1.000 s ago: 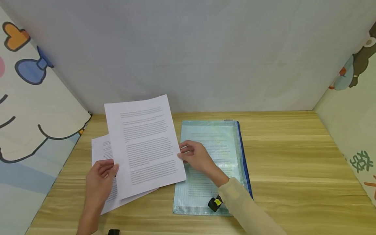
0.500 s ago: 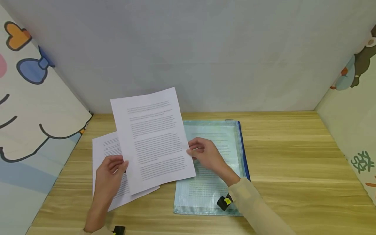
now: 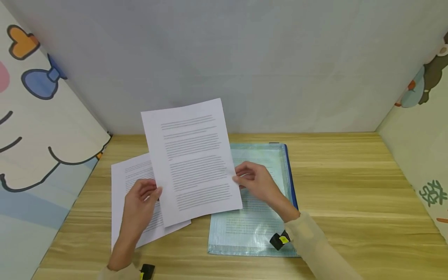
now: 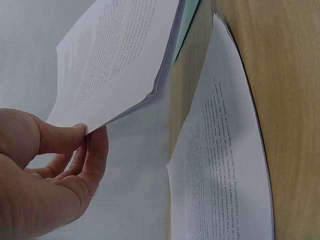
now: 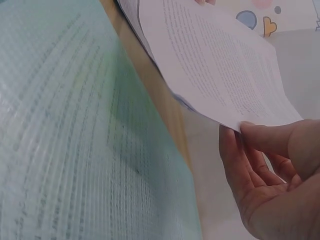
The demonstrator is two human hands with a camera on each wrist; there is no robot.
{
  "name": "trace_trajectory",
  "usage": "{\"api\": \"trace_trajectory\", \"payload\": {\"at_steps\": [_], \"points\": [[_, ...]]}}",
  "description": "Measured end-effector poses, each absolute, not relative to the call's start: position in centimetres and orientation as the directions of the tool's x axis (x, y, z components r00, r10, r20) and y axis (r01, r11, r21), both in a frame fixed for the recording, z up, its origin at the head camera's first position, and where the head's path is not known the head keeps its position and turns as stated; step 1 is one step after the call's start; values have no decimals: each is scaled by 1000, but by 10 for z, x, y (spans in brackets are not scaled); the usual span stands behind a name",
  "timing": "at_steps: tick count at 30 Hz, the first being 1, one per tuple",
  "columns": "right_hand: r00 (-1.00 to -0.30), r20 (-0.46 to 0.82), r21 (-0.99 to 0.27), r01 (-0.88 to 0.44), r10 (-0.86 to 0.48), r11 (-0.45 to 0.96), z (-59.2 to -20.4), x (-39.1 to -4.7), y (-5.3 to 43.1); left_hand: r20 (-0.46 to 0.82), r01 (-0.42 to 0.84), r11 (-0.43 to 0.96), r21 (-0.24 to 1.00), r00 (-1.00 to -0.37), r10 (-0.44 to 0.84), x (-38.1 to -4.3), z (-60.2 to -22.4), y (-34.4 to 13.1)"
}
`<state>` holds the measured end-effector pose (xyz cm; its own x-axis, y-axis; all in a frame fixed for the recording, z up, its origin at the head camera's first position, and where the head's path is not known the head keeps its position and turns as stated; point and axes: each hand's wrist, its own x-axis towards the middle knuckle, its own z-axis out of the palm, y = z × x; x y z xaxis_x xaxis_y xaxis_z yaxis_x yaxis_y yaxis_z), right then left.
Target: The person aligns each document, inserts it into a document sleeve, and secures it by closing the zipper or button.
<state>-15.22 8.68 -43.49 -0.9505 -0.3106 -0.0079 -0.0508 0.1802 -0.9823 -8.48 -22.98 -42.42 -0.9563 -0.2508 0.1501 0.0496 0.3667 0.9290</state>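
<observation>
A few printed sheets of paper point(image 3: 196, 163), held together as a thin stack, hang tilted above the table. My left hand point(image 3: 140, 204) pinches their left edge between thumb and fingers; in the left wrist view the thumb lies on top of the paper point(image 4: 115, 65). The right edge is pinched by my right hand point(image 3: 257, 182), fingers underneath. Below on the left lies another printed stack point(image 3: 134, 165), partly covered by the raised sheets and my left hand. Under my right hand rests a light-green translucent zip folder point(image 3: 245, 241) with printed pages showing through.
The wooden table point(image 3: 350, 194) extends to the right of the folder. A grey wall point(image 3: 280, 70) stands behind it, with cartoon-printed panels on the left point(image 3: 52, 128) and right point(image 3: 420, 155). The folder's blue zip edge point(image 3: 291, 175) faces right.
Both hands have carried the raised sheets to the right and slightly up, from over the left stack toward the folder. Stack and folder lie where they were.
</observation>
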Motion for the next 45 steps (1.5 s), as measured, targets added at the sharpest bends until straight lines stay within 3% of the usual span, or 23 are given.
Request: {"api": "trace_trajectory", "payload": {"at_steps": [25,35,45], "points": [[-947,81,-975,-140,-312,174,-431,-147,135,160,93,394,915,-977,-141,-94,-418,-200],[-949,112,-972,-166,-294,165,-430,-142,156,208,169,340,925,-975,-80,-100,-415,-185],[-953,142,-966,-193,-267,175,-429,-137,177,254,228,385,894,-967,-19,-105,-413,-171]]}}
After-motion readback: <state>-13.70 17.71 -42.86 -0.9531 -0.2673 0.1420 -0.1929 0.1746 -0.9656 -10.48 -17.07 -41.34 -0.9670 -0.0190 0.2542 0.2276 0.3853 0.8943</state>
